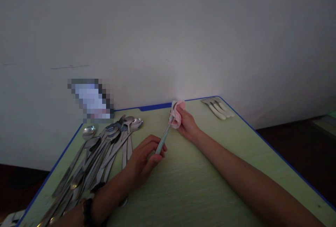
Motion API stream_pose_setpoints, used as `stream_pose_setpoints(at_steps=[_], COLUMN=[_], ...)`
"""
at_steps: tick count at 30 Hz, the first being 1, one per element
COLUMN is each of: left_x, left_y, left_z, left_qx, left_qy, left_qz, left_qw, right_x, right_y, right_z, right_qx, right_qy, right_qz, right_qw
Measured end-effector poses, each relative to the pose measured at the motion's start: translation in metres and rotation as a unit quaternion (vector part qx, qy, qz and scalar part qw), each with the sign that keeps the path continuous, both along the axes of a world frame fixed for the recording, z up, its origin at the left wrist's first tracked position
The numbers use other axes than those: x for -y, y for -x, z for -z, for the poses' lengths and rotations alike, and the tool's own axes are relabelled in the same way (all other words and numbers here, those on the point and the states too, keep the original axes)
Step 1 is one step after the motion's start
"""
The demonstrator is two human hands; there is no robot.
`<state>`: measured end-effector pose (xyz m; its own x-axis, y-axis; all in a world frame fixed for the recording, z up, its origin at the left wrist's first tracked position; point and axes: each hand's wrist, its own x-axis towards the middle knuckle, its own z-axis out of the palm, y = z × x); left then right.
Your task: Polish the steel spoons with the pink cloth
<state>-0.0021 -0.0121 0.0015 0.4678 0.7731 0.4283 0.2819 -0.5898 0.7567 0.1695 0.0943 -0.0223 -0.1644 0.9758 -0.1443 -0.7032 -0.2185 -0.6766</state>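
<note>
While the left hand curls its fingers round a slim metal utensil with a pale-green handle, seemingly steadying it above the light-green tabletop, the right hand pinches a soft pink cloth against its far end, between heaped silver metal spoons and white-handled metal forks.

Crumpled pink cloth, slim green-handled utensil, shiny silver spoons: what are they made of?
Pink cloth: probably soft, matte fabric, loosely folded. Green-handled utensil: smooth, coloured handle, perhaps plastic; grey, metallic-looking shaft. Silver spoons: likely polished steel, given bright reflections.
</note>
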Motion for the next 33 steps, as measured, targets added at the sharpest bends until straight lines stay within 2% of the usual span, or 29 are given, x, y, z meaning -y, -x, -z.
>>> stream_pose_setpoints(at_steps=[16,26,33], left_x=[0.0019,0.0009,-0.0009], left_y=[0.0008,0.0013,-0.0024], left_z=[-0.0049,-0.001,-0.0017], left_qx=[-0.009,-0.05,-0.073], left_qy=[0.015,-0.001,0.01], left_qz=[0.069,0.095,0.09], left_qw=[0.997,0.994,0.993], right_x=[0.0026,0.003,0.0017], right_y=[0.0012,0.0031,0.0015], right_z=[-0.0018,-0.0058,-0.0053], right_qx=[0.018,0.03,0.025], right_qy=[-0.007,0.01,0.005], right_qz=[-0.011,0.001,-0.01], right_qw=[1.0,0.999,1.0])
